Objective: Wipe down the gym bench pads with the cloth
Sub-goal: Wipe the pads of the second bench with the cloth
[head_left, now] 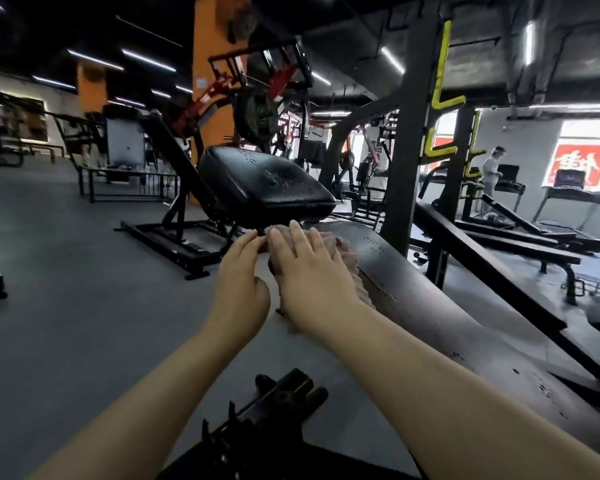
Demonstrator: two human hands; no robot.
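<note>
Pink and fluffy, the cloth (349, 268) lies under the right hand (305, 275), which presses it flat with straight fingers onto the upper end of the long pad (440, 306). The left hand (239, 289) sits just beside it at the pad's left edge, fingers reaching forward to the cloth's far corner; whether they pinch it or only touch it I cannot tell. The long pad is dark, worn and scuffed, sloping down toward the person. Just past the fingertips, the black seat pad (264, 185) rises tilted, its surface shiny. Below the forearms a black metal frame part (284, 396) juts out over the grey floor (66, 271). Further off stand a black upright post (409, 133) with yellow hooks (442, 98), other benches, treadmills (568, 199) and a person (490, 171) by the windows.
</note>
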